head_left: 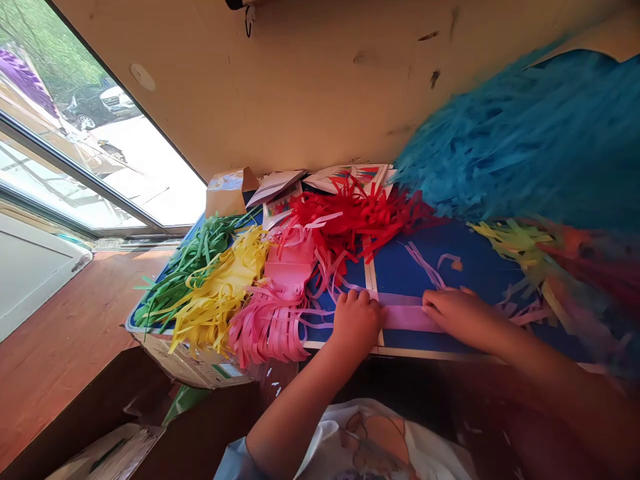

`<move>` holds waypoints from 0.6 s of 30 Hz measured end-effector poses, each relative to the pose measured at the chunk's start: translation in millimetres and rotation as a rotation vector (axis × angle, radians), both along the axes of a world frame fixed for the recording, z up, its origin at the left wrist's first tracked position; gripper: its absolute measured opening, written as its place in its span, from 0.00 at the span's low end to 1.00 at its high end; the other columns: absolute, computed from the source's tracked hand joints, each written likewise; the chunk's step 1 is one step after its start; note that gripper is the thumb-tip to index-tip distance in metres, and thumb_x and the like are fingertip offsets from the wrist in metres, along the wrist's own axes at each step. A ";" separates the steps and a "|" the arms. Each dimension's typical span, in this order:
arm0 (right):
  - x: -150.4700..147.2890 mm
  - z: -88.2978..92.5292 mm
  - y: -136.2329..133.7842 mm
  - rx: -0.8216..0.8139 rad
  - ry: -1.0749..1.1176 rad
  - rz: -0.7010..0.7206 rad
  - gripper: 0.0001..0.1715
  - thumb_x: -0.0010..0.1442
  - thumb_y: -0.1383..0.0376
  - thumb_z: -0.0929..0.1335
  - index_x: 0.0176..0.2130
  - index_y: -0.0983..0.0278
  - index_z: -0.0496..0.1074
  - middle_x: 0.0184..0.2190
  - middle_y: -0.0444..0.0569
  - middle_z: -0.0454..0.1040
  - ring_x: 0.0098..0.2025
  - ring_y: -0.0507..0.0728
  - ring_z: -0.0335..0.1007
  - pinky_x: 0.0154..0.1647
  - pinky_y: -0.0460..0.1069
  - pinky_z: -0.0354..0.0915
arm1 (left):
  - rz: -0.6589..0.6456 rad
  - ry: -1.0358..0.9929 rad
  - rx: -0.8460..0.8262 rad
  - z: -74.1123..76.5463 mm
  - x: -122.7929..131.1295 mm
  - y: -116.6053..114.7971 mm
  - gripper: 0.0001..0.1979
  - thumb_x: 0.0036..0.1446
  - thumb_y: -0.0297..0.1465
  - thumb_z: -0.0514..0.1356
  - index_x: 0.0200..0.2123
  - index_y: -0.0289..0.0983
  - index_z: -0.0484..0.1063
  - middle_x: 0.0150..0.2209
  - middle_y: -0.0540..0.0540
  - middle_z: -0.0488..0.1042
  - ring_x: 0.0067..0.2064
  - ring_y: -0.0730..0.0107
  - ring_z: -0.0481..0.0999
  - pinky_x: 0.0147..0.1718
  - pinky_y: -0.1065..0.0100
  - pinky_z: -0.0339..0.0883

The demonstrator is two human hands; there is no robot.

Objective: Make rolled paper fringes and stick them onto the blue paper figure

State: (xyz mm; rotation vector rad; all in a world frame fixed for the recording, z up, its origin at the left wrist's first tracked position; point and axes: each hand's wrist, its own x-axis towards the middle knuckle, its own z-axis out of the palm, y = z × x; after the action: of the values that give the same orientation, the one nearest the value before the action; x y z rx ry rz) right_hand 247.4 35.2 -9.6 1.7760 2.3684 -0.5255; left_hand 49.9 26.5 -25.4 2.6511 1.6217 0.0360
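A lilac piece of fringed tissue paper (410, 318) lies across the blue tabletop, its middle band flat and its cut strips spreading to both sides. Over its left part my left hand (357, 317) is closed, fingers curled down on the paper. My right hand (455, 310) pinches the band further right, thumb and fingertips together. Just left of my left hand lies a bundle of pink fringed paper (287, 273). Beyond that are yellow fringed paper (235, 267) and green fringed paper (193, 267). Red fringed paper (355, 217) is heaped behind my hands.
A large mass of blue fringed paper (520, 147) fills the back right, above blurred multicoloured fringe (590, 267). Printed cards (345, 177) and a small box (230, 190) stand against the wall. An open cardboard box (200, 433) sits at lower left, near the glass door (125, 173).
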 end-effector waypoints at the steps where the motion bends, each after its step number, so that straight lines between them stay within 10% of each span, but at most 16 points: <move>1: -0.7 0.3 1.5 -0.001 -0.019 0.001 0.15 0.58 0.65 0.54 0.29 0.62 0.66 0.32 0.49 0.73 0.40 0.59 0.67 0.41 0.55 0.56 | -0.016 0.005 -0.013 2.1 -0.3 1.3 0.15 0.62 0.36 0.50 0.35 0.34 0.74 0.34 0.40 0.73 0.39 0.56 0.70 0.35 0.58 0.61; 7: 8.2 3.0 -0.6 -0.009 0.168 0.000 0.15 0.59 0.61 0.53 0.29 0.61 0.63 0.28 0.47 0.72 0.33 0.56 0.67 0.33 0.50 0.57 | -0.142 -0.224 -0.081 26.0 -4.2 4.4 0.22 0.54 0.47 0.57 0.43 0.36 0.67 0.43 0.41 0.71 0.46 0.56 0.68 0.45 0.57 0.60; 14: 21.0 -12.5 -14.9 -0.054 0.383 -0.068 0.18 0.59 0.54 0.51 0.28 0.60 0.59 0.21 0.43 0.66 0.25 0.54 0.64 0.27 0.48 0.58 | -0.213 -0.303 -0.655 33.5 5.1 15.9 0.38 0.47 0.50 0.60 0.56 0.37 0.54 0.45 0.42 0.73 0.44 0.55 0.74 0.38 0.63 0.66; 18: 17.8 -11.0 -12.2 0.009 0.422 -0.066 0.18 0.60 0.54 0.52 0.29 0.59 0.60 0.22 0.43 0.68 0.24 0.53 0.65 0.26 0.49 0.60 | -0.172 -0.365 -0.598 36.9 6.1 18.2 0.37 0.47 0.48 0.61 0.56 0.37 0.54 0.48 0.42 0.72 0.45 0.56 0.74 0.39 0.63 0.66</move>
State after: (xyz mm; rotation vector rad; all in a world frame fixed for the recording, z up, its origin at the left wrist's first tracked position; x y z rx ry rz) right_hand 265.2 23.0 -20.5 1.9095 2.5773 -0.9865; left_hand 56.0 44.8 11.5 2.1527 1.0747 0.0233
